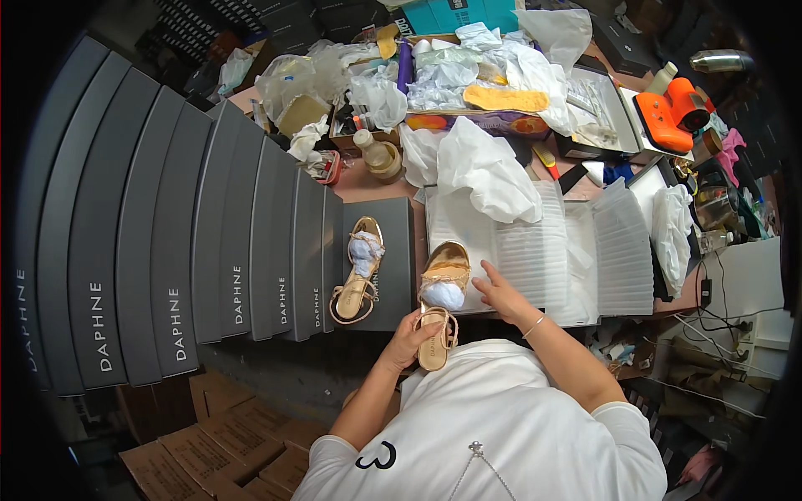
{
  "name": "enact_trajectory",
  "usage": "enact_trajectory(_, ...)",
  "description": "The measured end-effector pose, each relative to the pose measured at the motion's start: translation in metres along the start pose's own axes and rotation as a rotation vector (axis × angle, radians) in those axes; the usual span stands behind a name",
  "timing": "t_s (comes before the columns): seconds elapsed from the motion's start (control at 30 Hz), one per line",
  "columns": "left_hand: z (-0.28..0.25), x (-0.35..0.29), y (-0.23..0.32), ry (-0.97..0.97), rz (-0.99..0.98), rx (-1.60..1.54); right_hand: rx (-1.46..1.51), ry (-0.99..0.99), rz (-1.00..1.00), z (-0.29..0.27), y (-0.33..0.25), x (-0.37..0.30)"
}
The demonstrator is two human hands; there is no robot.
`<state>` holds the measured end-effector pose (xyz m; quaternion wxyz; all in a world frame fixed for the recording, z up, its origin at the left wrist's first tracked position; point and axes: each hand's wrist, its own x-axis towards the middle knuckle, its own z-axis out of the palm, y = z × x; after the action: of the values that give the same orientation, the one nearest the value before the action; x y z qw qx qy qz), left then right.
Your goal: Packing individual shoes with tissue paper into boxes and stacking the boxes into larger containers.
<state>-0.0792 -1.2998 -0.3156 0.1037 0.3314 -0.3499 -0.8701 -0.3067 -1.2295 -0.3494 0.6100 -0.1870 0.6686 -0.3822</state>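
In my left hand is a gold strappy sandal, gripped near its heel end, with a wad of pale tissue stuffed under the front straps. My right hand is held just right of that sandal, fingers stretched apart and nothing in them. The matching sandal, also stuffed with tissue, lies on a dark grey box lid to the left. Behind my right hand lies an open shoebox lined with white wrapping, with ribbed white padding sheets spread over and beside it.
A tall row of dark grey shoeboxes stands along the left. Crumpled white paper rises behind the open box. A bottle, a carton of tissue wads and an orange device sit farther back. Brown cartons lie below left.
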Motion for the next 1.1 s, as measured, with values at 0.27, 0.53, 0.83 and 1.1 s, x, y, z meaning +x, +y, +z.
enact_trajectory(0.27,-0.007,-0.008,-0.013,0.148,0.061,-0.043,-0.026,0.023,-0.069,0.006,0.049,0.054)
enact_trajectory(0.53,-0.001,-0.016,-0.002,0.186,0.149,-0.097,-0.339,0.205,-0.797,0.043,-0.002,0.005)
enact_trajectory(0.83,-0.017,-0.031,-0.001,0.281,0.302,-0.140,-0.675,-0.063,-1.198,0.083,-0.025,0.012)
enact_trajectory(1.1,0.019,-0.008,0.014,0.100,0.210,-0.016,-0.730,0.374,-0.783,0.023,0.029,0.003)
